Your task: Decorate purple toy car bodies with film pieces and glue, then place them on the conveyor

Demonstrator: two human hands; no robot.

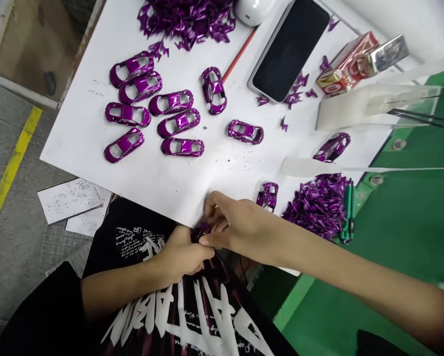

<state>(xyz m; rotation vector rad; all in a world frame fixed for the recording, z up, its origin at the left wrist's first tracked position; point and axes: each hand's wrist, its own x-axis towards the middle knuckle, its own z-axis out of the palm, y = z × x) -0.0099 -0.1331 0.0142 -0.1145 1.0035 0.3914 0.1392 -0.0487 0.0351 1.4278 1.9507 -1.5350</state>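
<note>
At the table's near edge, in front of my black shirt, both hands meet around a small purple toy car body [200, 230], mostly covered by fingers. My left hand [185, 252] is closed around it from the left. From the right, my right hand [237, 225] pinches at it with thumb and bent fingers; whether a small part sits between those fingertips is hidden. Just beyond my right wrist lies another purple car body [268, 195]. A heap of small shiny purple parts [318, 205] is to the right of it.
Several purple car bodies [175, 102] lie on the white tabletop [151, 183]. A larger purple heap [188, 20] is at the back. Also there are a phone [290, 49], a red stick [240, 54], a red box [348, 64], a translucent bottle [340, 111] and green pens [349, 210].
</note>
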